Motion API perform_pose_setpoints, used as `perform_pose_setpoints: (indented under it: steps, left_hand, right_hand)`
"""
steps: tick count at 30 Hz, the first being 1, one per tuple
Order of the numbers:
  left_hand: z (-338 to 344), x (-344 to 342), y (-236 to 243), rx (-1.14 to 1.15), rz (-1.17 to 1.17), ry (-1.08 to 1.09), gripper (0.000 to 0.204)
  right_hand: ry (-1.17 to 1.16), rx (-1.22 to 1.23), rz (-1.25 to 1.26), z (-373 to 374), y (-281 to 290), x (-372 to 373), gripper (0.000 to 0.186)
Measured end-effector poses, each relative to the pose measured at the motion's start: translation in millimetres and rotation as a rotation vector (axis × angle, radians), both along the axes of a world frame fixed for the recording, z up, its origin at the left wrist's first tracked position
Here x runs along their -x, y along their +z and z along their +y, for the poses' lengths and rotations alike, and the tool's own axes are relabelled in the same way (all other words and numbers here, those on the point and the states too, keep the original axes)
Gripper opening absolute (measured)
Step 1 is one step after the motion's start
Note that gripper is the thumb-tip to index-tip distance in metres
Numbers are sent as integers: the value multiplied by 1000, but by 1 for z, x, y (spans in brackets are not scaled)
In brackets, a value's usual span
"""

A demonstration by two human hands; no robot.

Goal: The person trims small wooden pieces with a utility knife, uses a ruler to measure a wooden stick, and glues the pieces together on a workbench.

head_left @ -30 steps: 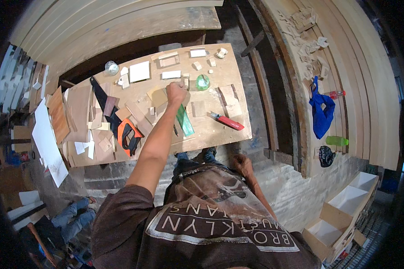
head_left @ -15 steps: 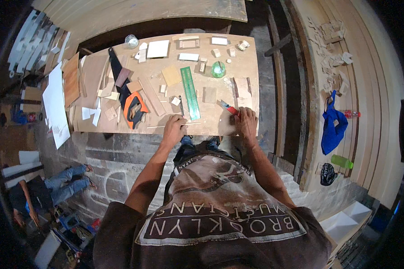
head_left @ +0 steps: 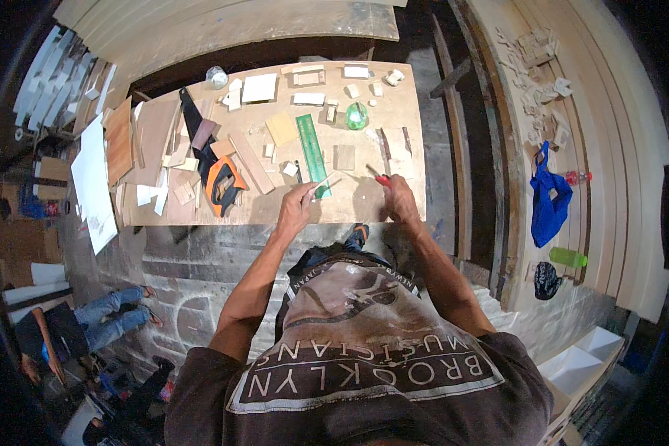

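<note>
My left hand is closed on a thin wooden stick, raised over the lower end of a green ruler. A red-handled utility knife is gripped in my right hand, its blade pointing up and left toward the stick. Stick and blade are apart. Between and beyond the hands lies a square wooden piece. A small pale block rests just left of the ruler.
An orange-handled handsaw lies on the wooden worktable at left, among offcuts. A green bottle-like container and small blocks stand farther back. Blue cloth hangs at right. Another person's jeans-clad legs show at lower left.
My left hand has lifted the thin stick off the table and moved slightly right. The knife in my right hand has turned a little. At lower left, another dark-clad figure has come into view.
</note>
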State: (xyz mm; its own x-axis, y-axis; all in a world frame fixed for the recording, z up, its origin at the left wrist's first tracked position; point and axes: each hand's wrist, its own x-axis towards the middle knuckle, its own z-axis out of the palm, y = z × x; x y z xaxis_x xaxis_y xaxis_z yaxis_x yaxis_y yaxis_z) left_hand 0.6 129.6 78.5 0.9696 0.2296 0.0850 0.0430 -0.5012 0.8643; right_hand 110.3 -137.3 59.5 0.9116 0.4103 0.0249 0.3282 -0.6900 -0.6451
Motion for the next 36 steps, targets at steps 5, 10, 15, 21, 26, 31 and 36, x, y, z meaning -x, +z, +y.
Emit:
perform_pose_setpoints:
  steps: [5,10,15,21,26,31,36]
  left_hand:
    - [-13,-8,26,155,126,-17,21]
    - [-17,12,26,195,214,-86,20]
    - [-20,37,9,150,194,-188,20]
    - [-10,70,6,227,224,-167,22]
    - [4,84,10,236,330,-53,23]
    - [7,98,-2,210,111,84,18]
    - [0,100,-12,226,147,289,18]
  right_hand:
    - [-180,-478,305,-5,3,36,24]
    - [-299,-839,754,60,37,66,25]
    - [-348,-858,752,76,22,92,15]
    - [-186,-708,763,88,15,129,15]
    - [-156,-640,748,114,11,136,13]
    - [-39,-536,696,128,9,126,16]
    - [-84,-445,821,109,23,118,25]
